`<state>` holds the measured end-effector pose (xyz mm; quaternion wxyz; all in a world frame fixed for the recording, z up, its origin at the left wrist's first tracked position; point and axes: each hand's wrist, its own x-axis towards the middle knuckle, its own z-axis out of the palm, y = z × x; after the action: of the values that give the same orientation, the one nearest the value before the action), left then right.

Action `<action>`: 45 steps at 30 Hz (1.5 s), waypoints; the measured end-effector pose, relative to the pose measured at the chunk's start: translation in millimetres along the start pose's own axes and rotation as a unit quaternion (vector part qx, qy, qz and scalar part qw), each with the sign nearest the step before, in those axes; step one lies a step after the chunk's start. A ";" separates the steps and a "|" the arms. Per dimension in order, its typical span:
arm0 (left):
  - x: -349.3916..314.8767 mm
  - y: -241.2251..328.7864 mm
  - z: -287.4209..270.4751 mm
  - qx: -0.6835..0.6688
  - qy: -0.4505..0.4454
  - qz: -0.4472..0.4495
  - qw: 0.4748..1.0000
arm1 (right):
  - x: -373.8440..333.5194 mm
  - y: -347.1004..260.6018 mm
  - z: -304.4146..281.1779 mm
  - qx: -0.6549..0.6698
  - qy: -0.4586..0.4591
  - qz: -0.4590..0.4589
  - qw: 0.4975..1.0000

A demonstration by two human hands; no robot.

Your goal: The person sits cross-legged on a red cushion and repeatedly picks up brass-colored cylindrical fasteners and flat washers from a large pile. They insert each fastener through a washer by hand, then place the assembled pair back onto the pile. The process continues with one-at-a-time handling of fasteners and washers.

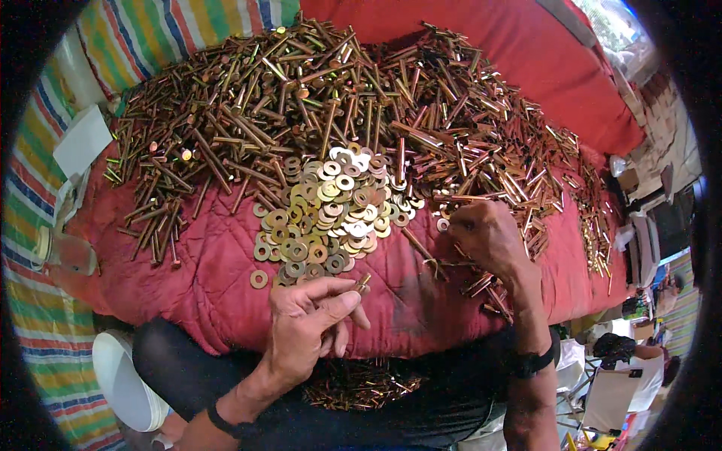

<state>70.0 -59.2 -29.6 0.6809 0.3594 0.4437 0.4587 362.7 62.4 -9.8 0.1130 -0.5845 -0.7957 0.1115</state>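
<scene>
My left hand (304, 323) is closed, thumb against fingers, round a small brass-coloured bolt (363, 283) whose end sticks out past the fingertips. Just beyond it lies a heap of flat washers (323, 218), gold and silver in tone. My right hand (489, 237) has its fingers curled down at the near edge of the right-hand pile of long bolts (481, 135). Whatever those fingers hold is hidden under the hand. One loose bolt (418, 246) lies on the cloth to the left of that hand.
A big pile of bolts (248, 113) spreads over the far left of the red quilted cover (218, 278). More bolts (361, 387) lie low between my legs. A white bucket (124, 383) stands at lower left, and a red cushion (556, 75) backs the piles.
</scene>
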 end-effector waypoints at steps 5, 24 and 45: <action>-0.7 -1.5 -1.5 -0.013 -0.017 -0.009 1.000 | -0.8 -3.6 3.6 0.052 0.079 -0.059 0.994; -3.7 -3.8 0.6 0.033 -0.016 -0.011 0.999 | 0.1 -3.7 15.9 -0.041 0.106 -0.039 0.993; -5.2 -6.9 3.9 0.024 -0.014 -0.041 0.999 | 17.5 4.5 37.3 -0.185 0.190 -0.094 0.960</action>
<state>74.8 -66.7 -33.0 0.6960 0.3638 0.4597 0.4147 350.1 78.8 -45.7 0.1618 -0.5284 -0.8175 -0.1620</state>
